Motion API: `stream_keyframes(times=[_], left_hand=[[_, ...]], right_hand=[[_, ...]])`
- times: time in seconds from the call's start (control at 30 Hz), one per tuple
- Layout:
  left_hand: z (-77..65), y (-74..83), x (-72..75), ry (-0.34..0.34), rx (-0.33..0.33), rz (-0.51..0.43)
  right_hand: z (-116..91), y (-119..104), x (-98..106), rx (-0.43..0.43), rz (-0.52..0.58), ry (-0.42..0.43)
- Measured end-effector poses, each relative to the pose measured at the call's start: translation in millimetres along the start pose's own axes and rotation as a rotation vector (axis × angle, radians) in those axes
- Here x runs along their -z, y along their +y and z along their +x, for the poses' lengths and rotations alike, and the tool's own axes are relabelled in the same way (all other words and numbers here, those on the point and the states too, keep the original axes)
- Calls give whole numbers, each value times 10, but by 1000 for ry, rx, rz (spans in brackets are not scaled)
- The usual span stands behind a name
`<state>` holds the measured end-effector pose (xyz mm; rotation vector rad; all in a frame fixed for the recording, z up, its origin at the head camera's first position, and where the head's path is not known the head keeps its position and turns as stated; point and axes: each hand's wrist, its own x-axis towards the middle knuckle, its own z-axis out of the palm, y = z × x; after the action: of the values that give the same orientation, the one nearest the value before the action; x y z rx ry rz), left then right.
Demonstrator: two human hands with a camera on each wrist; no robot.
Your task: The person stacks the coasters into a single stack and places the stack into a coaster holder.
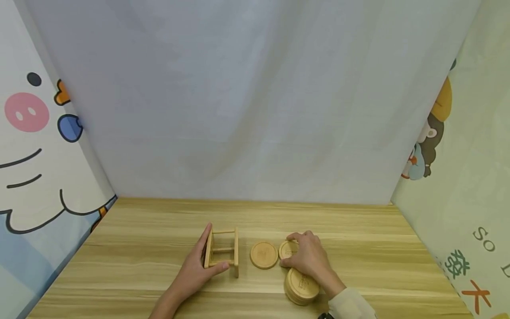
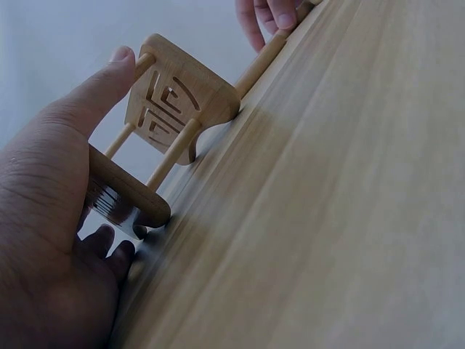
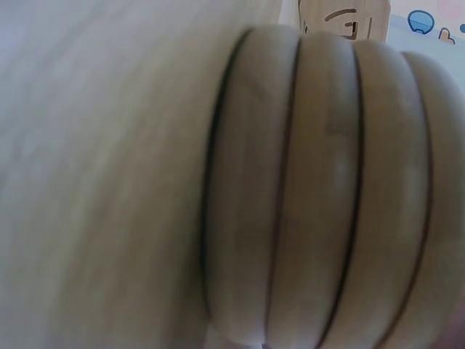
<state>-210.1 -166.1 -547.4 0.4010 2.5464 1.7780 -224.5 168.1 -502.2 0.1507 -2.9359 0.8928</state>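
Holds a wooden rack [image 1: 237, 250] on the desk [image 1: 159, 221] with the left grip [image 1: 194, 265]; pinches a coaster [image 1: 287, 250] with the right grip [image 1: 311, 256]; has a loose coaster [image 1: 264, 255] in between, a coaster stack [image 1: 299, 296] beside that right grip, a curtain [image 1: 255, 110] behind.

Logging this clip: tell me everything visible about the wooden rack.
The wooden rack is pale brown, with two end panels joined by round rods; its right panel has a cut-out line pattern. It appears to stand on the tabletop, no disc inside, left of the nearest round disc. The left hand grips it from the left.
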Motion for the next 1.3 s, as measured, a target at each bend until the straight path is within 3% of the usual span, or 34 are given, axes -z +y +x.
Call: stream_keyframes(times=[0.9,1.3], left_hand=[[-4,-17,-4,11,-4,28],[7,-28,-7,7,1,15]], right_hand=[[23,56,2,32,70,26],[99,263,-62,80,177,8]])
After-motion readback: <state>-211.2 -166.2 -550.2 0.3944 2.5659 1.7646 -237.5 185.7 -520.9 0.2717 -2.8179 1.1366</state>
